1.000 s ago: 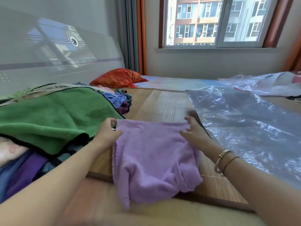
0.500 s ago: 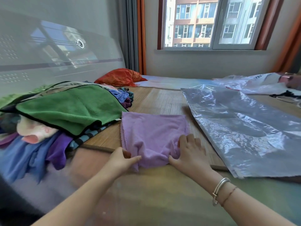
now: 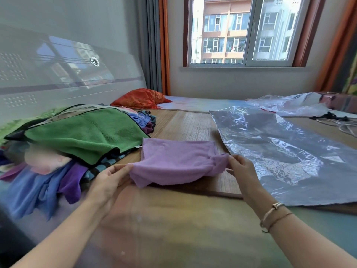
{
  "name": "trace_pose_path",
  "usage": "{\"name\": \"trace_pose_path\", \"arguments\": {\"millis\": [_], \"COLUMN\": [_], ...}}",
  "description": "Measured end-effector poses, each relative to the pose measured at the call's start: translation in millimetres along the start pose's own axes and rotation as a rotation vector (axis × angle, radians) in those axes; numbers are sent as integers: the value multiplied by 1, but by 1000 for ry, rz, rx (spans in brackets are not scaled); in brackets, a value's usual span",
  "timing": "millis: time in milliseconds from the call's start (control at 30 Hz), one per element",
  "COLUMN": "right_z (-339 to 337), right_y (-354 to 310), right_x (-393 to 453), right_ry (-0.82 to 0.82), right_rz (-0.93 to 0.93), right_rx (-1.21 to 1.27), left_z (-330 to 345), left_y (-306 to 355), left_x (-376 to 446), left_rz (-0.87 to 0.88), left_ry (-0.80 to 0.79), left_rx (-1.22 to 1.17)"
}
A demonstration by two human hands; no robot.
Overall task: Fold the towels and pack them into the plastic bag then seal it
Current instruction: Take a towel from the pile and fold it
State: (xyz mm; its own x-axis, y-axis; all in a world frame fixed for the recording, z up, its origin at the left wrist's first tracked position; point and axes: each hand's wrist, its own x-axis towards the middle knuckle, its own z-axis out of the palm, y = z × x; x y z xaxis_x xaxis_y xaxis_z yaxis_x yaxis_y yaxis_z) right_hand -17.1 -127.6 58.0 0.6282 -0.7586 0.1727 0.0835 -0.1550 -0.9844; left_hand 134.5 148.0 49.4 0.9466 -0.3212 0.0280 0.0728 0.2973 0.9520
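A lilac towel (image 3: 177,159) lies on the bamboo mat (image 3: 185,124) in front of me, its near edge lifted off the mat. My left hand (image 3: 110,180) pinches the near left corner and my right hand (image 3: 241,169) pinches the near right corner. A large clear plastic bag (image 3: 280,151) lies flat on the mat just to the right of the towel. To the left sits a pile of towels (image 3: 58,151) with a green towel (image 3: 85,136) on top and blue and purple ones spilling out below.
An orange cushion (image 3: 141,98) lies at the back by the curtain. More crumpled plastic (image 3: 293,103) and a cord (image 3: 340,122) sit at the far right. A grey headboard runs along the left, and the mat's front edge (image 3: 212,192) lies close to me.
Both hands moved from the towel's far corners to its near edge, took hold of the near corners and have raised them off the mat.
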Motion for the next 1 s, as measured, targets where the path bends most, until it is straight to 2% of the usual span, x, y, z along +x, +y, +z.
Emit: {"name": "trace_pose_path", "arguments": {"millis": [133,167,233,300,433,533,600,700,767,833,933,1000], "right_z": [-14,-19,-28,-34,-45,-52,-55,-58,-56,-52,-49,-51], "right_y": [-2,-4,-6,-6,8,12,11,18,26,30,28,23], "right_x": [4,4,2,-6,-28,-47,-58,-67,-68,-69,-67,-63], "right_ry": [136,173,205,105,-253,-290,-334,-407,-375,-245,-88,-38], "right_rz": [41,18,-61,-91,34,-58,-129,-236,-305,-441,-717,-781], "right_rx": [116,76,-173,-468,-694,-679,-659,-872,-1147,-1329,-1281,-1164], "left_z": [-17,-22,-30,-36,-53,-64,-63,-60,-56,-50,-42,-43], "left_y": [8,9,10,5,-18,-31,-32,-32,-36,-41,-39,-31], "left_x": [6,7,4,-1,-11,-22,-33,-44,-49,-49,-45,-38], "left_rz": [114,155,216,209,46,46,87,161,236,318,519,643], "left_ry": [96,110,88,35,-34,-73,-166,-271,-275,-213,-19,61], "left_rx": [112,178,303,411,604,692,711,882,1075,1201,1304,1304]}}
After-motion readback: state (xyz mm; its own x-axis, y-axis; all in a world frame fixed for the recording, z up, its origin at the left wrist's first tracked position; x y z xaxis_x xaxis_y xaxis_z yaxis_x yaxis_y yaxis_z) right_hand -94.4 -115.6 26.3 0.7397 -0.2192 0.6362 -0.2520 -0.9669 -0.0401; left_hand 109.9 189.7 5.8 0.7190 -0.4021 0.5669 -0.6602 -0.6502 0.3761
